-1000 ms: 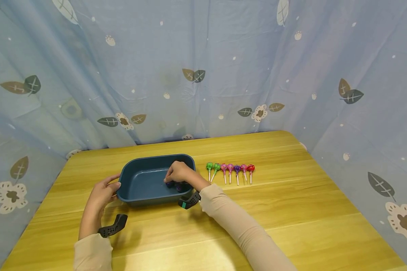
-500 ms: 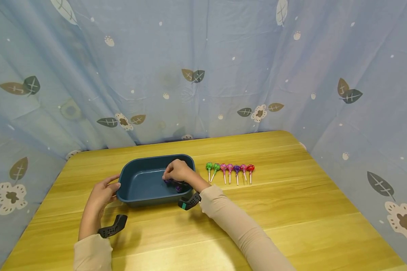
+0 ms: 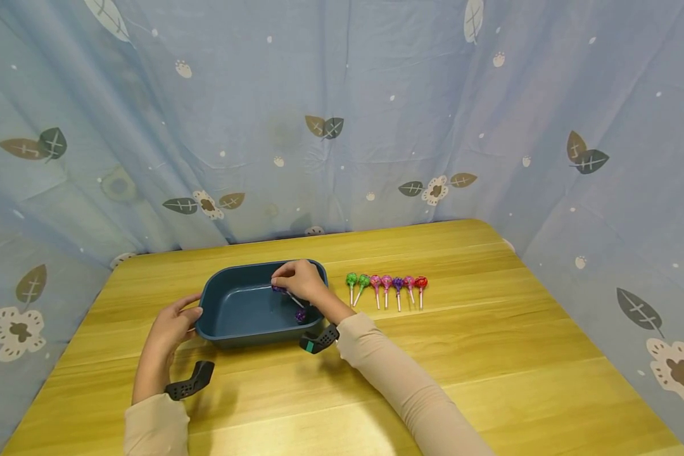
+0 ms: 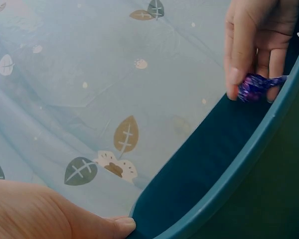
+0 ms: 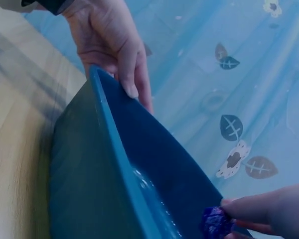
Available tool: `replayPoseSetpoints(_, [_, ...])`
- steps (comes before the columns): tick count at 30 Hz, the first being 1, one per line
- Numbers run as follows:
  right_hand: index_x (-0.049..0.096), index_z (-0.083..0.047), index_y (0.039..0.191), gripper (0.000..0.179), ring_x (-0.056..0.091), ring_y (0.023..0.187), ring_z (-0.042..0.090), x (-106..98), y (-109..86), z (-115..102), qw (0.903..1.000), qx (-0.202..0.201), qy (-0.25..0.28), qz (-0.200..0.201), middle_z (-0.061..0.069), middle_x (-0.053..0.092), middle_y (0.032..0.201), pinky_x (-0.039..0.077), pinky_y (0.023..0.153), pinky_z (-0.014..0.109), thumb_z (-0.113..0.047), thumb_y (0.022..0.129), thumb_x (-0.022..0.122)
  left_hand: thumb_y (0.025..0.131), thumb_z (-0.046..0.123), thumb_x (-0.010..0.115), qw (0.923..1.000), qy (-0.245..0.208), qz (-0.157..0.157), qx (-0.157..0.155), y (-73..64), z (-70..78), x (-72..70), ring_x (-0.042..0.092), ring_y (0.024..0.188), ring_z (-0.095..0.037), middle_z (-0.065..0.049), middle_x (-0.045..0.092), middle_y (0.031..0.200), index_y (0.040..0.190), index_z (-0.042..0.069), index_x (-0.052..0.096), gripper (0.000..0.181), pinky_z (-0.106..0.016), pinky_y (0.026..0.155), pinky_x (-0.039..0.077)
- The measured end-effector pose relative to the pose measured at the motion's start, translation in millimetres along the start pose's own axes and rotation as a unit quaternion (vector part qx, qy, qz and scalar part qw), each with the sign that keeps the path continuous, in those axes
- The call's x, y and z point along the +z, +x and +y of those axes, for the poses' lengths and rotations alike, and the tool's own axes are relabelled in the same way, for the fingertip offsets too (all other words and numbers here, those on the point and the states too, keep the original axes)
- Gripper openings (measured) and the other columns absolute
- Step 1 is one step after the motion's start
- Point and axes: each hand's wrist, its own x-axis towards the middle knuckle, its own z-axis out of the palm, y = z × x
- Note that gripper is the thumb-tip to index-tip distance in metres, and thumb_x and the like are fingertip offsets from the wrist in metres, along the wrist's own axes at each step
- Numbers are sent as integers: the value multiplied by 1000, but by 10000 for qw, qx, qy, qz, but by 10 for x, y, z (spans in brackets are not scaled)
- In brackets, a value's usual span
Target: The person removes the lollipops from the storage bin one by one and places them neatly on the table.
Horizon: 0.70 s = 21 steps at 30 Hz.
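A dark blue bin stands on the wooden table. At its left end my left hand grips the rim, thumb on the inner side, as the right wrist view shows. Over the bin's right half, my right hand pinches a purple-wrapped lollipop by its head, between thumb and fingers. Its white stick slants down toward the bin's right front. A second purple lollipop lies in the bin near the right front corner, its stick not clearly visible.
Right of the bin, several wrapped lollipops lie in a row, from a green lollipop through pink and purple to a red lollipop. A patterned blue curtain hangs behind the table.
My right hand has risen from low in the bin and shifted slightly back, bringing the purple lollipop up with it. The second purple lollipop now shows. My left hand has stayed in place.
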Motion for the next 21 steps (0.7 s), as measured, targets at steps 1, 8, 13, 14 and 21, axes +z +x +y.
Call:
replayPoseSetpoints(1, [76, -15, 96, 11, 60, 70, 9, -4, -4, -8, 9998, -12, 163, 93, -6, 68, 84, 49, 64, 24, -23, 91, 69, 105, 19, 38, 10000, 1, 2, 1, 2, -1, -1, 59, 107, -30, -34, 46, 135, 151, -4, 24, 53, -38, 84, 50])
replayPoseSetpoints(8, [75, -9, 98, 15, 65, 73, 10, -22, -17, -32, 9870, 72, 1461, 659, -2, 70, 87, 53, 67, 25, -21, 90, 71, 105, 19, 38, 10000, 17, -5, 24, 9, -6, -3, 60, 104, -26, -34, 47, 134, 150, -5, 24, 53, -37, 82, 51])
replayPoseSetpoints(13, [74, -7, 101, 18, 67, 80, 12, -41, -29, -54, 9764, 253, 2050, 640, 0, 69, 91, 55, 70, 27, -21, 89, 71, 105, 19, 38, 10000, 36, 6, 16, 7, -5, -2, 60, 106, -28, -33, 47, 134, 151, -4, 24, 52, -39, 84, 51])
replayPoseSetpoints(14, [73, -6, 102, 18, 67, 81, 13, -46, -36, -60, 9753, 267, 2108, 607, 1, 69, 92, 55, 71, 28, -20, 90, 71, 105, 19, 38, 10000, 40, 14, 14, 6, -4, -2, 59, 106, -28, -33, 47, 134, 151, -4, 24, 52, -39, 85, 51])
replayPoseSetpoints(21, [72, -4, 104, 18, 66, 86, 15, -82, -91, -64, 9696, 309, 2373, 506, 3, 68, 95, 54, 74, 29, -16, 91, 69, 105, 18, 38, 10000, 36, 15, 7, 3, -2, 0, 60, 105, -27, -33, 47, 133, 151, -4, 24, 52, -39, 85, 51])
